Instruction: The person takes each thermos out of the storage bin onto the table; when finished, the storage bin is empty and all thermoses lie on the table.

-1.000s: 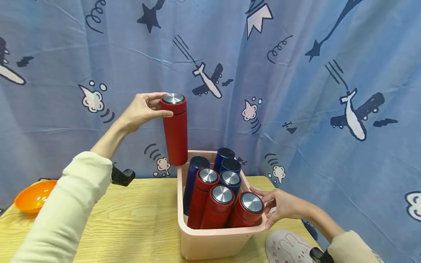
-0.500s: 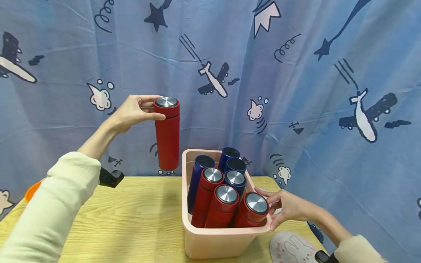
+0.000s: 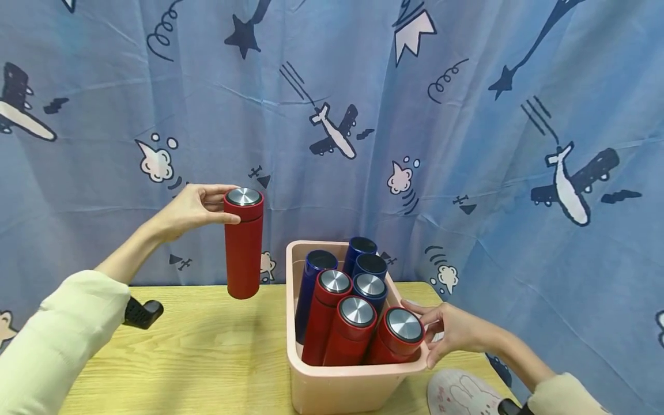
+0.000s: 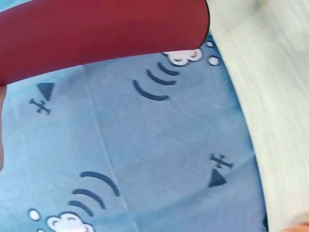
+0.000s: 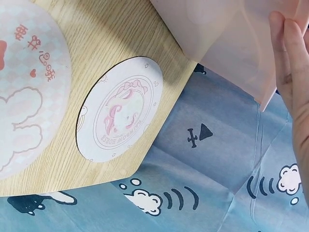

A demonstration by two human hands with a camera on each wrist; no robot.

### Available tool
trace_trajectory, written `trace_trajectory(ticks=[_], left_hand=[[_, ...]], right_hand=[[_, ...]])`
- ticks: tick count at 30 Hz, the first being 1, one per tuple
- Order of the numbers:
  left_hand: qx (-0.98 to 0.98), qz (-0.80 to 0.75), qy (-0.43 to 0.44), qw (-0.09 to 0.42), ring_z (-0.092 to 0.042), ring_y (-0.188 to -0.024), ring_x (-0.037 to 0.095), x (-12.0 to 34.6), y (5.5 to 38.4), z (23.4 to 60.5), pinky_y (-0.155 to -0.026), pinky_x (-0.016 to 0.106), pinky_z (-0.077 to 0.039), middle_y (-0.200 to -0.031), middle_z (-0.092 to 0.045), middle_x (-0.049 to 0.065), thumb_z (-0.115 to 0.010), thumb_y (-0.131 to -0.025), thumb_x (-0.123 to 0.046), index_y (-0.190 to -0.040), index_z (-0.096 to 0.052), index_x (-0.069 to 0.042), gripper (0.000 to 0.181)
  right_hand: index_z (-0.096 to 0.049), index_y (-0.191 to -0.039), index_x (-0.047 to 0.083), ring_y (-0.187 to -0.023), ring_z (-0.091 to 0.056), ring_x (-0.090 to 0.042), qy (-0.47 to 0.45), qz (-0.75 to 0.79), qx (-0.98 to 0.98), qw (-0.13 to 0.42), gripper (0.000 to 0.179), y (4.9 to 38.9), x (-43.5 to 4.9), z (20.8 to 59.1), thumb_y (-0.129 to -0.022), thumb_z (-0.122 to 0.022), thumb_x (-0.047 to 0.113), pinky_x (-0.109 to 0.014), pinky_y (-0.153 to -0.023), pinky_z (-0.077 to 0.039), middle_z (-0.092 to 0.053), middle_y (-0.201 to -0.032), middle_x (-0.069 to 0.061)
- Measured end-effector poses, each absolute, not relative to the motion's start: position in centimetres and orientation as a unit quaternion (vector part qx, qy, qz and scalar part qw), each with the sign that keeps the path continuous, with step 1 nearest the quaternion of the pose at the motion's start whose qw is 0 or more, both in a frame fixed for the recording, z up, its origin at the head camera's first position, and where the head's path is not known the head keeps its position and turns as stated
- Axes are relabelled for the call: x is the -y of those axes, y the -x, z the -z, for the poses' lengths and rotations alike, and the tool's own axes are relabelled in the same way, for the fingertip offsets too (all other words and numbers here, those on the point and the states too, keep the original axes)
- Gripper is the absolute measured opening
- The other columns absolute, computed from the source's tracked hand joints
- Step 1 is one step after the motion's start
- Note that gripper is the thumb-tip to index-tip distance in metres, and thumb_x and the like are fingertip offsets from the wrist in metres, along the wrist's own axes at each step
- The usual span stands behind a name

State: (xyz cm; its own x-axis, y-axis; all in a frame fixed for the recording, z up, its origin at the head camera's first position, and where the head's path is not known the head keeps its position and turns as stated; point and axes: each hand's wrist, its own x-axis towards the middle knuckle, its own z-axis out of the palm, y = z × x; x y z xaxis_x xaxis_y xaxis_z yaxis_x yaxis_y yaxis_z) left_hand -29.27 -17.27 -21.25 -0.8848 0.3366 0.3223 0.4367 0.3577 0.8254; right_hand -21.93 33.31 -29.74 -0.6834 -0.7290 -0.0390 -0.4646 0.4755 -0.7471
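My left hand (image 3: 194,210) grips a red thermos (image 3: 244,253) near its silver-topped lid. The thermos hangs upright above the table, left of a pink plastic bin (image 3: 339,380). In the left wrist view its red body (image 4: 106,36) crosses the top. My right hand (image 3: 456,331) holds the bin's right rim near the front corner. In the right wrist view that hand's fingers (image 5: 292,53) lie along the bin's wall. Inside the bin stand several thermoses, among them a red thermos (image 3: 350,340) in front and a blue thermos (image 3: 313,282) at the back left.
The wooden table (image 3: 197,346) ends at a blue patterned curtain (image 3: 207,132) behind and to the right. A rabbit mat (image 3: 459,395) lies right of the bin, and a round white mat (image 5: 120,111) is near it. An orange edge (image 4: 297,228) shows in the left wrist view.
My left hand has carried the red thermos left, away from over the bin's edge, and lowered it. The right hand stays at the bin's rim. The head view has shifted slightly.
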Motion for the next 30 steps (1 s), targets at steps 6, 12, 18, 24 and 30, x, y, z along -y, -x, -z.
trace_trajectory(ticks=[6,12,18,24,30], left_hand=[[0.825,0.511,0.237,0.037,-0.054,-0.123,0.025,18.3,29.0,23.4,-0.095,0.027,-0.048,-0.130,-0.057,0.018,-0.077,-0.082,-0.013,-0.143,-0.043,-0.002,0.070],[0.822,0.514,0.245,0.026,-0.056,-0.120,0.023,18.9,28.8,25.4,-0.094,0.029,-0.049,-0.129,-0.058,0.019,-0.077,-0.081,-0.014,-0.143,-0.042,-0.001,0.072],[0.810,0.523,0.264,-0.007,-0.057,-0.119,0.020,19.0,29.3,27.4,-0.095,0.032,-0.049,-0.129,-0.058,0.018,-0.078,-0.080,-0.012,-0.143,-0.042,0.000,0.074],[0.803,0.524,0.282,-0.036,-0.054,-0.122,0.024,19.0,29.9,29.4,-0.098,0.033,-0.047,-0.128,-0.060,0.015,-0.078,-0.079,-0.014,-0.141,-0.046,-0.002,0.071],[0.798,0.533,0.277,-0.045,-0.053,-0.123,0.028,19.1,30.6,30.8,-0.098,0.037,-0.047,-0.130,-0.058,0.016,-0.078,-0.079,-0.013,-0.141,-0.046,-0.002,0.071]], right_hand=[[-0.074,-0.103,0.014,-0.132,-0.034,-0.039,0.345,0.353,-0.853,0.169,0.031,21.9,-33.3,29.6,-0.074,-0.083,0.019,-0.027,-0.073,-0.055,-0.028,-0.144,-0.038],[-0.074,-0.106,0.011,-0.106,-0.058,-0.004,0.357,0.356,-0.848,0.164,0.036,22.1,-33.5,29.6,-0.072,-0.084,0.018,-0.028,-0.072,-0.056,-0.030,-0.139,-0.042],[-0.073,-0.108,0.007,-0.096,-0.066,-0.008,0.358,0.382,-0.833,0.179,0.037,22.1,-33.6,29.8,-0.073,-0.083,0.015,-0.029,-0.071,-0.057,-0.022,-0.138,-0.047],[-0.073,-0.103,0.009,-0.101,-0.065,-0.010,0.361,0.388,-0.828,0.182,0.033,22.0,-33.5,30.1,-0.072,-0.084,0.014,-0.022,-0.065,-0.053,-0.020,-0.142,-0.044],[-0.073,-0.104,0.010,-0.115,-0.052,0.005,0.363,0.390,-0.828,0.178,0.034,22.0,-33.5,30.3,-0.073,-0.083,0.013,-0.025,-0.067,-0.054,-0.020,-0.142,-0.043]])
